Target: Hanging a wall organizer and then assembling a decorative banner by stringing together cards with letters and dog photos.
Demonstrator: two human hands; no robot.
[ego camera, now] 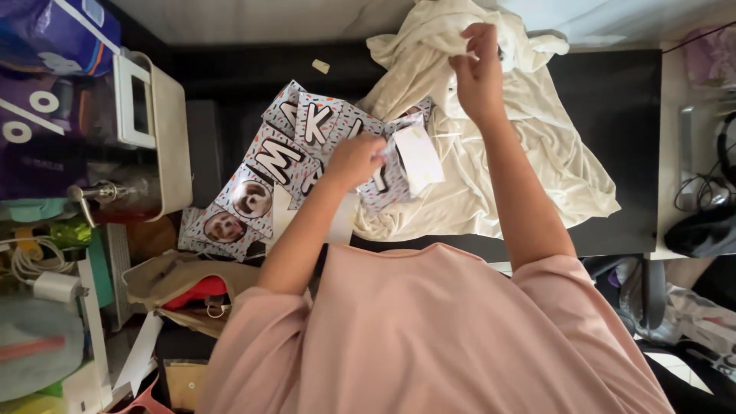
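A string of paper banner flags (285, 146), speckled and printed with big letters and round photos, lies in a heap on the black table (621, 138). My left hand (354, 159) is closed on the banner's right end, where one white-backed flag (418, 156) is turned over. My right hand (477, 67) is raised further back, pinching a thin white string above a crumpled cream cloth (529, 153). The cloth lies spread on the table to the right of the banner.
A white box-like appliance (157, 115) stands at the left beside purple packaging (46, 84). Clutter with a charger (54, 285) and a tan bag (172, 285) fills the lower left. Cables and headphones (717, 184) lie at the right edge.
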